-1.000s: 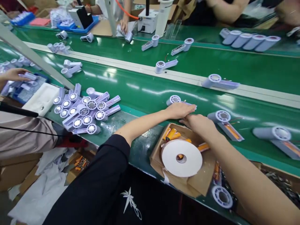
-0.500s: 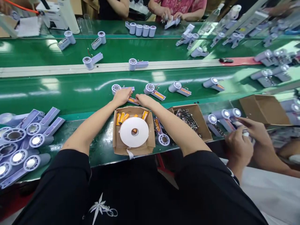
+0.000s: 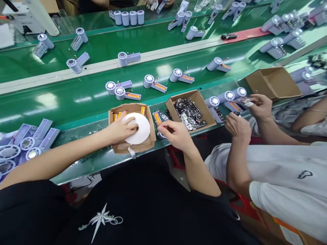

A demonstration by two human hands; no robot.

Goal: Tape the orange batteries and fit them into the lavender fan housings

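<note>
My left hand (image 3: 122,128) rests on a white tape roll (image 3: 140,128) lying in a small cardboard box (image 3: 127,108) that also holds orange batteries (image 3: 143,110). Just right of that box, my right hand (image 3: 174,133) reaches down with fingers curled onto a lilac fan shell (image 3: 158,119) at the bench edge; whether it grips the shell is unclear. Two lilac fan shells (image 3: 120,91) lie side by side on the green belt (image 3: 63,98) just beyond the box, one with an orange battery in its handle.
A second cardboard box (image 3: 190,110) of dark small parts stands to the right. A co-worker's hands (image 3: 246,114) handle fan shells beside an open cardboard box (image 3: 273,81). Several fan shells are piled at the left (image 3: 25,143), and more ride the belts.
Both my hands have drawn back from the fan shell on the belt. The left hand now lies on the tape roll, the right has dropped beside the box. The view has swung right.
</note>
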